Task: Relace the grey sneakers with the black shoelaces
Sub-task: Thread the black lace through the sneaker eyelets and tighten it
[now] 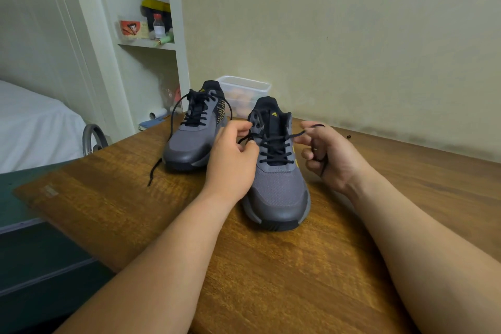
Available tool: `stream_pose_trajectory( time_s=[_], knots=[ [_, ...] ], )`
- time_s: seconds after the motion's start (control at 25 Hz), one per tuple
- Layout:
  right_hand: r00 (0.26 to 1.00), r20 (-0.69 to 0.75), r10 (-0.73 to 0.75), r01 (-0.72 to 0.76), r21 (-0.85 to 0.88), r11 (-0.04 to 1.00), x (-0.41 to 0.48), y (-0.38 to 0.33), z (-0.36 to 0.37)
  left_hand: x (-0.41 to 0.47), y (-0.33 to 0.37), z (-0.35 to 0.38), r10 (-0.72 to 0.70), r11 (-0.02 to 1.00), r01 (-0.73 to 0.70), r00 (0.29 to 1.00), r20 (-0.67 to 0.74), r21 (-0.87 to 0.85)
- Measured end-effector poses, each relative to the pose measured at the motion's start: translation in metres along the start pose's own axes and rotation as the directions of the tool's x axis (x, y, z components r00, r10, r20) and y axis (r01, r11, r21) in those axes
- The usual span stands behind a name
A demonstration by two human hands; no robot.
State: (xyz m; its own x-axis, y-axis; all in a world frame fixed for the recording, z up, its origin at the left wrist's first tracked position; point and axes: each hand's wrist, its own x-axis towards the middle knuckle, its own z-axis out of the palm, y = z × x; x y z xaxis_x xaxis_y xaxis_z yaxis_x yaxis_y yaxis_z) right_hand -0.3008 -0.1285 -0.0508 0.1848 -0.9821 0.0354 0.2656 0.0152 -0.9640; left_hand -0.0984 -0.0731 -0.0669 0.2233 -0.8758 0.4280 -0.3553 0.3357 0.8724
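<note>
Lacing appears to have reached the upper eyelets of the near grey sneaker (279,187) on the wooden table (271,279). The left hand (233,160) pinches one end of the black shoelace (276,148), and the right hand (333,157) curls round the other. The next move is probably threading the top eyelets.

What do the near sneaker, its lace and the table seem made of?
On the near sneaker the upper looks like matt grey knit mesh, by its fine dotted weave; the toe band looks like smooth synthetic or rubber, faintly shiny. The black shoelace is thin cord, probably woven fibre. The table looks like glossy wood or veneer, with visible grain.
</note>
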Motion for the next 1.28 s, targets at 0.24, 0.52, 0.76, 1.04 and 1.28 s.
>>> stream_pose_trajectory(
  time_s=[0.24,0.52,0.76,1.04,1.28],
  knots=[
    [0.999,0.043,-0.031,0.039,-0.22,0.975,-0.006,0.005,0.006,0.0,-0.001,0.0,-0.023,0.999,0.023,1.0,0.007,-0.047],
    [0.999,0.031,-0.044,0.046,-0.063,0.997,-0.003,0.003,0.009,0.001,-0.003,0.001,-0.02,0.999,0.02,1.0,-0.005,-0.043],
    [0.99,-0.137,-0.027,0.035,0.057,0.998,0.002,0.003,0.005,0.001,-0.004,0.002,-0.017,0.999,0.016,1.0,-0.003,-0.046],
    [0.991,0.116,0.067,-0.069,0.014,0.997,-0.003,0.002,0.003,0.0,-0.002,0.001,-0.021,0.999,0.021,1.0,0.002,-0.042],
    [0.994,-0.105,0.026,-0.015,0.107,0.994,0.003,0.002,0.001,0.0,-0.003,0.001,-0.015,0.999,0.015,1.0,0.003,-0.03]
  ],
)
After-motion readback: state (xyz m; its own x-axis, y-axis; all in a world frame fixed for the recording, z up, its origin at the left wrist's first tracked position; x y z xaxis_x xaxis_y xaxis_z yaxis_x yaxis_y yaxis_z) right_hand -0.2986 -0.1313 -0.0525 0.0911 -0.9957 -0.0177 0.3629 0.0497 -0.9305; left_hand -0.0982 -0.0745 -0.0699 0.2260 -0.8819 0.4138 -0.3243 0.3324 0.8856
